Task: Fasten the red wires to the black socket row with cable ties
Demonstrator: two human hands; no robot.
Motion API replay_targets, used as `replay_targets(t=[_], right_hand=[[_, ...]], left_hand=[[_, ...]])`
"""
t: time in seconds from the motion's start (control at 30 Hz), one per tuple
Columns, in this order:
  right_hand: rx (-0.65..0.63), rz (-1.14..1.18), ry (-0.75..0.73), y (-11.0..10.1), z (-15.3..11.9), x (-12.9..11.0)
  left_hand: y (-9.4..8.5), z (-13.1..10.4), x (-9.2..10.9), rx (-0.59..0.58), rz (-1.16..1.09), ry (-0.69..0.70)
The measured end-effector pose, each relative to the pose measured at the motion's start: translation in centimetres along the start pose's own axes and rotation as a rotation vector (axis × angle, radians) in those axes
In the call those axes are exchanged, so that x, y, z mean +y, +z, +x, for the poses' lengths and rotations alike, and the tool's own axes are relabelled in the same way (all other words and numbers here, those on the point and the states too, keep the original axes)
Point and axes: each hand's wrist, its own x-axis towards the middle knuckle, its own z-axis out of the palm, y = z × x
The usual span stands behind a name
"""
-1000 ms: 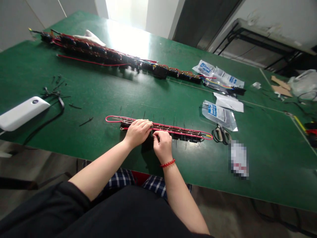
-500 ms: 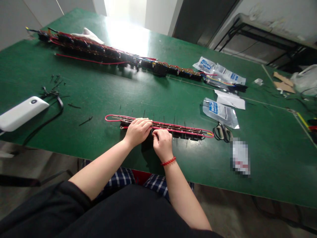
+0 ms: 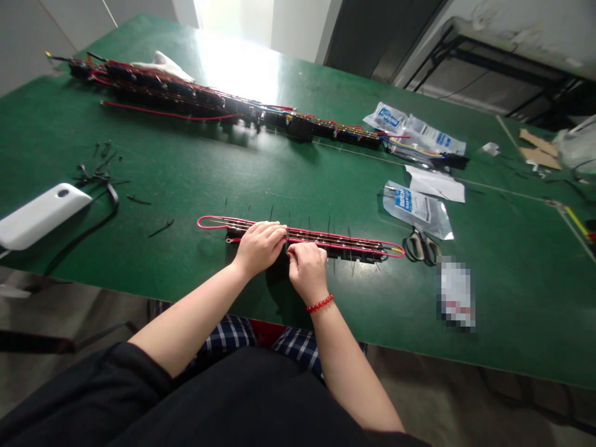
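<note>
A wire harness (image 3: pixel 335 241) lies across the table in front of me, with red, dark and yellowish wires along a black strip. A red wire loops out at each end, and several thin black cable ties (image 3: pixel 329 223) stick out from it. Over its middle-left part, my left hand (image 3: pixel 261 245) is closed around the bundle. Close beside it, at the near edge of the harness, my right hand (image 3: pixel 308 264) has its fingers pinched together. Whatever the right fingertips hold is too small to make out. A red bead bracelet (image 3: pixel 320 303) circles the right wrist.
A longer wire harness (image 3: pixel 200 96) stretches across the far side of the green table (image 3: pixel 186 161). Scissors (image 3: pixel 421 247) lie off the right end. Plastic bags (image 3: pixel 419 208) and white paper (image 3: pixel 435 183) are farther right. At left are loose black ties (image 3: pixel 100 174) and a white device (image 3: pixel 44 214).
The right hand has shifted very slightly right, still pinched at the near edge of the harness. My left hand keeps its place, and the view has turned a little.
</note>
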Motion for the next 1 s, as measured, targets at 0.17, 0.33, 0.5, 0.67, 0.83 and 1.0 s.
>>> replay_targets(t=[0.17,0.33,0.5,0.67,0.83,1.0], right_hand=[[-0.007,-0.009,0.002,-0.07,0.02,-0.07],[-0.019,-0.014,0.000,-0.08,-0.22,-0.16],[-0.042,-0.017,0.025,-0.21,-0.40,-0.34],[-0.075,-0.016,0.044,-0.54,-0.30,-0.60],[-0.095,-0.005,0.052,-0.61,-0.30,-0.62],[-0.069,0.052,0.080,-0.43,-0.68,-0.62]], left_hand=[[0.01,-0.05,-0.06,-0.021,-0.002,-0.008],[-0.12,-0.17,0.12,0.013,0.031,0.016],[-0.25,-0.17,0.31,0.018,0.052,0.036],[-0.25,-0.17,0.29,0.030,0.063,0.044],[-0.26,-0.15,0.26,0.026,0.048,0.040],[-0.36,-0.06,0.17,0.003,0.031,0.033]])
